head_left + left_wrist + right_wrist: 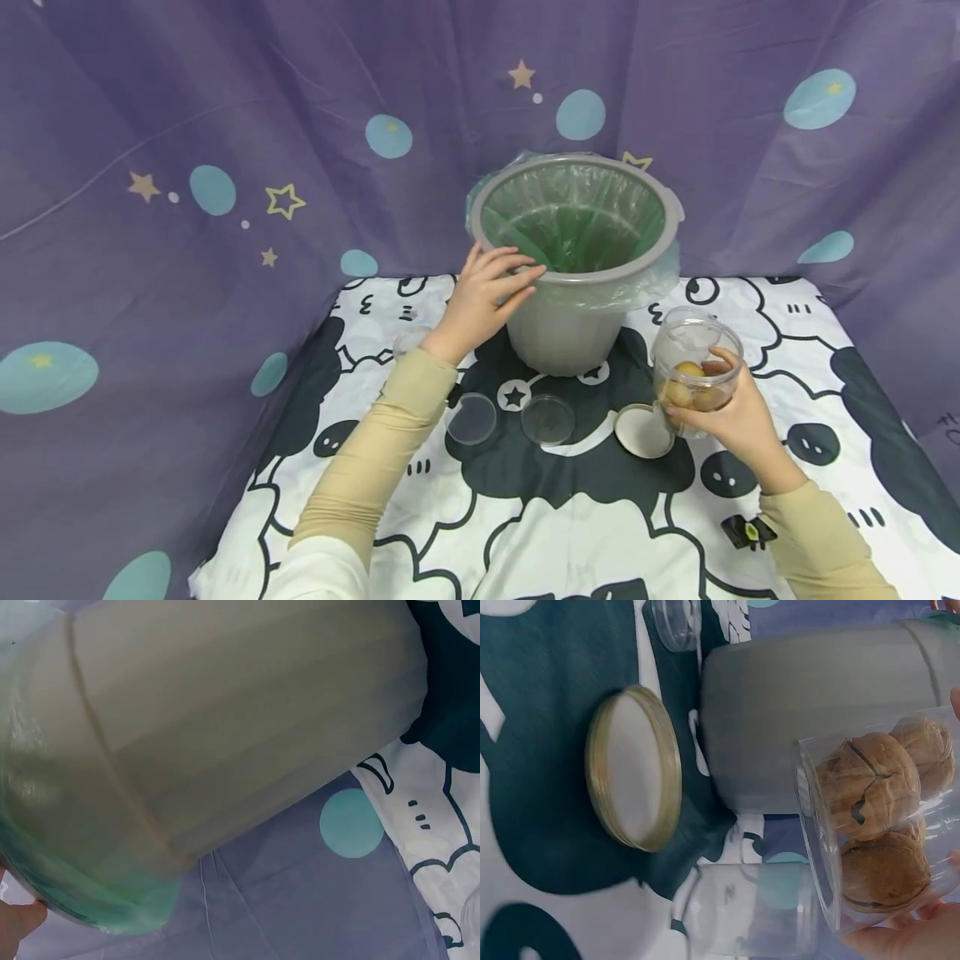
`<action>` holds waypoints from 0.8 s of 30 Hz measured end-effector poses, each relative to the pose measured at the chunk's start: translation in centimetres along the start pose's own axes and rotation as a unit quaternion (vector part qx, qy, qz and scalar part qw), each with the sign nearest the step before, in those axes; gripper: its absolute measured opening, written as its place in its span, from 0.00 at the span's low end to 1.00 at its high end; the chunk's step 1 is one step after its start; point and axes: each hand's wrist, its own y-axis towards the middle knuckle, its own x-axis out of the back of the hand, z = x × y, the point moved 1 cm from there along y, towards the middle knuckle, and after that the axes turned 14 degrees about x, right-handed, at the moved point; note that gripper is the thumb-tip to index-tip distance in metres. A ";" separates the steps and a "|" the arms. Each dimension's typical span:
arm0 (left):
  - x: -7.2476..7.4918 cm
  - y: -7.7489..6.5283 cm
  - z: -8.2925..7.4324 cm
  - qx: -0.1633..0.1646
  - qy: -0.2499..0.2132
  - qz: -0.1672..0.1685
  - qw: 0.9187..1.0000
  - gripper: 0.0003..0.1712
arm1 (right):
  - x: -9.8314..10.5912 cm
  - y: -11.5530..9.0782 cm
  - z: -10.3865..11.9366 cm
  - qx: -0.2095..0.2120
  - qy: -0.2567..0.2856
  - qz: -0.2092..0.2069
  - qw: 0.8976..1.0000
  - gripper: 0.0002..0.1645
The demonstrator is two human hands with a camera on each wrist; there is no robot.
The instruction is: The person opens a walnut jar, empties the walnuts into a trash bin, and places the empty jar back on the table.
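Note:
My left hand (491, 292) holds the near left rim of a grey trash can (566, 337), fingers over the edge and thumb on the outside. A translucent green bag (577, 229) lines the can and folds down over its rim. My right hand (727, 412) grips a clear jar (663, 375), which stands open and tilted beside the can. Several walnuts (874, 784) lie inside it, seen through the wall in the right wrist view. A round gold-edged lid (643, 431) rests on the cloth just left of that jar.
Two round clear pieces, a left one (472, 418) and a right one (547, 419), lie before the can. Another clear jar (742, 907) stands behind the held one. A clear container (409, 340) sits beyond my left forearm. A purple curtain (450, 50) hangs behind.

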 end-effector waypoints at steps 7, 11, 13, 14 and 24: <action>-0.5 -0.1 -0.1 0.016 -0.028 -0.028 0.999 0.14 | 1.9 1.6 0.8 0.009 -0.031 -0.004 0.999 0.60; -0.7 -0.2 0.0 0.019 -0.026 -0.045 0.998 0.13 | 3.2 2.6 1.7 0.015 -0.051 -0.008 0.999 0.62; -0.9 -0.3 0.0 0.018 -0.029 -0.053 0.998 0.13 | 3.8 3.2 2.0 0.020 -0.058 -0.016 0.998 0.62; -0.9 -0.3 0.0 0.017 -0.032 -0.056 0.998 0.13 | 4.0 3.4 2.2 0.022 -0.058 -0.022 0.998 0.62; -1.2 -0.2 0.0 0.017 -0.048 -0.060 0.997 0.12 | 6.5 6.2 4.3 0.047 -0.087 -0.062 0.993 0.64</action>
